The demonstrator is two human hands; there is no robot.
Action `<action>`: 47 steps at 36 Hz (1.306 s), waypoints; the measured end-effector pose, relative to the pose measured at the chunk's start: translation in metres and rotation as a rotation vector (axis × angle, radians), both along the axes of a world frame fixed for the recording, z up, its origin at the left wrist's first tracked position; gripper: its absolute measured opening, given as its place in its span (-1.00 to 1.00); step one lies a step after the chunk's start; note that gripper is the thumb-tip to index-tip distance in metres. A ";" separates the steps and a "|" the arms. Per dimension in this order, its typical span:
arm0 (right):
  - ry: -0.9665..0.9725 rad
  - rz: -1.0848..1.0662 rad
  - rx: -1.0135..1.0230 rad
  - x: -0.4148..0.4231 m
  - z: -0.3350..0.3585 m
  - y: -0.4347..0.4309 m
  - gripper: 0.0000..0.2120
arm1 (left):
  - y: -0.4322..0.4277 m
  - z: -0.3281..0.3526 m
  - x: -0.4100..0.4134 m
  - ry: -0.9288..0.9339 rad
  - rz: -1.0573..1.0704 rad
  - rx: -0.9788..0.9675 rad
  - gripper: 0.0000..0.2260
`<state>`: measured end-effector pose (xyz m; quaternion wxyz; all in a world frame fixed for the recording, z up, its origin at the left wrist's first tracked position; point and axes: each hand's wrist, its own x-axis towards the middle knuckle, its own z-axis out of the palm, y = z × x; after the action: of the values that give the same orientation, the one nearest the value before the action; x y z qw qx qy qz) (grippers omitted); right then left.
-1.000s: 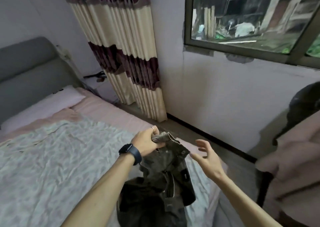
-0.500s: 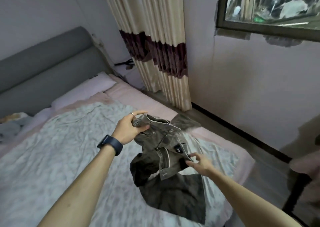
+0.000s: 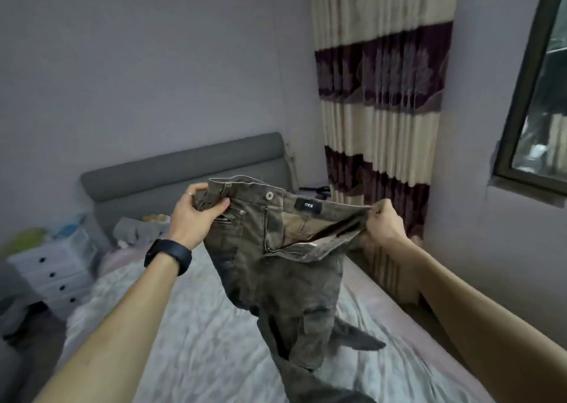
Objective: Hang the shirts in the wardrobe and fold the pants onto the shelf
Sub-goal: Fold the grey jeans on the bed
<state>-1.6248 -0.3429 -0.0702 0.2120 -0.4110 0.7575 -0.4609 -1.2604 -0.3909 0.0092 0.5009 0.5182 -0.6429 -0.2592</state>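
Drawers (image 3: 58, 276) in white with dark round knobs stand at 8 o'clock beside the bed (image 3: 199, 341), all pushed in, so their contents cannot be told; a see-through bin (image 3: 72, 238) sits on top of them with something blue and something yellow-green about it, too blurred to name; the pants (image 3: 276, 273) are held up in the middle of the view above the bed, stretched by the waistband between the two hands; the left hand (image 3: 196, 215), at 9 o'clock of the waistband, grips it with curled fingers and thumb beside the front pocket, a ring on one finger and a dark watch (image 3: 168, 256) on the wrist; the right hand (image 3: 383, 221), at 3 o'clock, pinches the far end of the waistband in a closed fist; the pants are washed olive-brown, front toward the camera, with a metal button at 12 o'clock, the fly open, and a small black label inside the back of the waist; their legs hang twisted toward 6 o'clock and meet the pale patterned sheet; a grey headboard (image 3: 184, 172) lies behind at 11 o'clock, a striped curtain (image 3: 380, 111) at 1 o'clock, and a window (image 3: 540, 95) at 3 o'clock.
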 end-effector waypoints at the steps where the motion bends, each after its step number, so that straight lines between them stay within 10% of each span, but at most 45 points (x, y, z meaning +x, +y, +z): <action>1: -0.035 0.001 -0.038 0.007 0.024 -0.008 -0.86 | 0.003 0.011 0.012 0.009 0.021 0.001 -0.71; 8: -0.393 0.095 -0.335 0.069 0.160 -0.015 -0.63 | 0.060 0.074 0.080 0.069 0.088 0.029 -0.67; 13: -0.540 0.191 -0.513 0.111 0.236 0.021 -0.64 | 0.125 0.115 0.114 0.014 0.098 0.039 -0.28; 25: -0.579 0.216 -0.594 0.154 0.249 0.163 -0.62 | 0.307 0.153 0.153 -0.136 -0.125 0.110 -0.13; 33: -0.573 0.329 -0.570 0.185 0.249 0.276 -0.76 | 0.414 0.156 0.169 -0.476 0.081 -0.089 -0.67; 37: -0.236 0.357 -0.590 0.193 0.253 0.330 -0.49 | 0.462 0.169 0.179 -0.460 0.313 -0.313 -0.58; 47: 0.281 0.253 -0.850 0.222 0.265 0.472 -0.68 | 0.583 0.171 0.222 -0.269 0.460 -0.521 -0.50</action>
<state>-1.4023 0.1287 0.1951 -0.0251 -0.6090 0.4668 -0.6408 -1.0388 0.1919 0.1797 0.5720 0.5339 -0.6142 0.1027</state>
